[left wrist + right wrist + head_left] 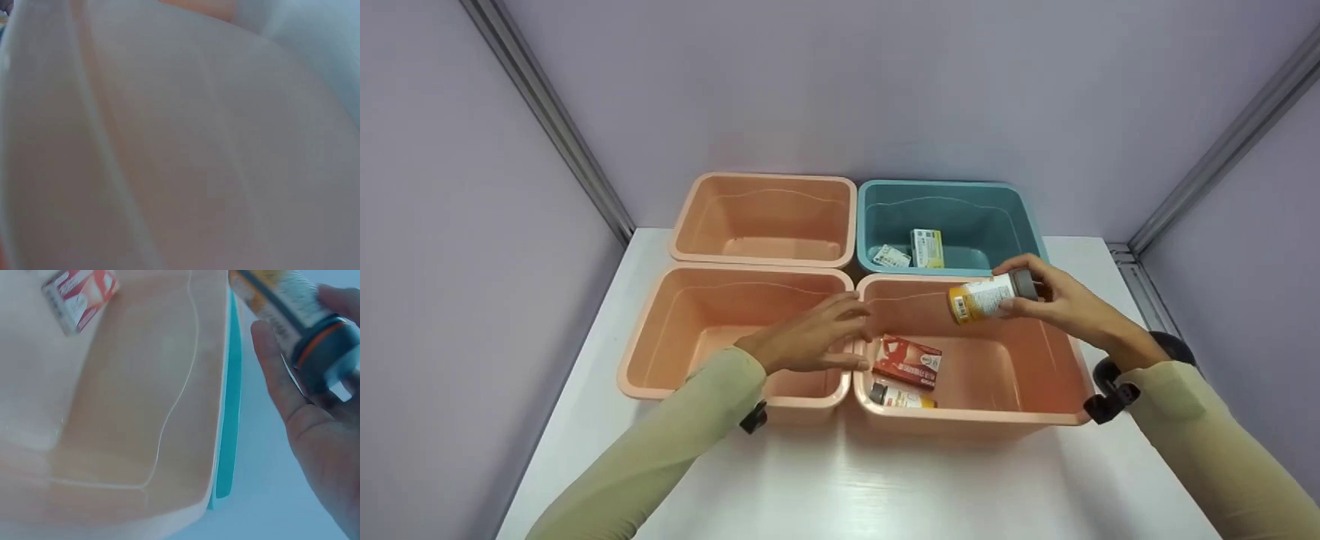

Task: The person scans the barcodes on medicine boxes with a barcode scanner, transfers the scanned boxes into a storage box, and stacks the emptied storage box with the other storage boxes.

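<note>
My right hand [1054, 300] grips a pill bottle [986, 298] near its dark grey cap, over the back right part of the front right pink bin [971, 418]. The bottle has a white and orange label and lies tilted, cap to the right; the right wrist view shows this bottle [281, 312] between thumb and fingers. My left hand [817, 334] hovers with loosely extended fingers over the edge where the two front bins meet, holding nothing. Below it in the front right bin lie a red box [909, 362] and a second bottle [904, 397], partly hidden by the front rim.
Behind stands a teal bin [982, 225] holding a white-green box [928, 248] and a small white box [892, 256]. Two more pink bins, back left [765, 260] and front left [641, 337], sit on the white table [840, 487]. Walls enclose the table's back and sides.
</note>
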The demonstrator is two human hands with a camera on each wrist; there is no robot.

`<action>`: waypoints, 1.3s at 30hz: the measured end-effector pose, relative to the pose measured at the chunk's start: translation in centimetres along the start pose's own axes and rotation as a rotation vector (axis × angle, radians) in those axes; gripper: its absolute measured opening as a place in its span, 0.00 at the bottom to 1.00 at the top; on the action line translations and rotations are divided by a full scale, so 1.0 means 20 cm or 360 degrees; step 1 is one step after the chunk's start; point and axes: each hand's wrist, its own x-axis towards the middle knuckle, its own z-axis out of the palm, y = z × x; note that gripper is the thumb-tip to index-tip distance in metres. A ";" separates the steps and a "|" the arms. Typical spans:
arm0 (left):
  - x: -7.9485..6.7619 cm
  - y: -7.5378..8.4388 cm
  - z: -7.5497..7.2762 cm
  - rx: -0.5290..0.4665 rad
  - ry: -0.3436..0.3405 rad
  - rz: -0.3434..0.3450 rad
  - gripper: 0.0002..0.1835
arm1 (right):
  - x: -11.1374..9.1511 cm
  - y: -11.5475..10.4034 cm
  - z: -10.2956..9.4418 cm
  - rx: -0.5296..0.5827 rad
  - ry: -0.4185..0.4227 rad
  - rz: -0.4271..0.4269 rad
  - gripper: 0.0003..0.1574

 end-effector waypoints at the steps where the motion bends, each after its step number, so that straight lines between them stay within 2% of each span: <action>1: 0.00 0.00 0.00 0.0000 0.0001 -0.0001 0.31 | -0.01 -0.01 0.00 0.0057 0.0023 -0.0002 0.31; 4: 0.00 0.00 0.00 -0.0006 0.0005 -0.0001 0.31 | -0.02 -0.02 0.01 0.0142 0.0070 -0.0017 0.27; 9: 0.00 0.00 0.01 -0.0013 -0.0007 -0.0018 0.31 | -0.04 -0.02 0.01 0.0154 0.0119 -0.0008 0.22; 16: 0.00 0.01 0.00 -0.0059 -0.0019 -0.0020 0.30 | -0.04 0.03 0.02 0.0401 0.0053 -0.0139 0.22; 19: 0.00 0.01 0.00 -0.0059 -0.0017 -0.0024 0.30 | -0.05 0.04 0.02 0.0466 0.0057 -0.0152 0.23; 25: -0.01 0.00 0.00 -0.0058 -0.0007 -0.0016 0.30 | -0.08 0.04 0.02 0.0510 0.0205 -0.0122 0.33; 33: -0.01 0.00 0.00 -0.0043 0.0004 -0.0006 0.30 | -0.13 0.07 0.00 0.0733 0.0332 -0.0182 0.23; 35: -0.01 -0.01 0.00 -0.0032 0.0007 -0.0003 0.30 | -0.14 0.07 0.00 0.0733 0.0356 -0.0190 0.23; 39: -0.02 -0.01 0.00 -0.0030 0.0010 -0.0001 0.29 | -0.16 0.08 0.01 0.0505 0.0445 -0.0202 0.25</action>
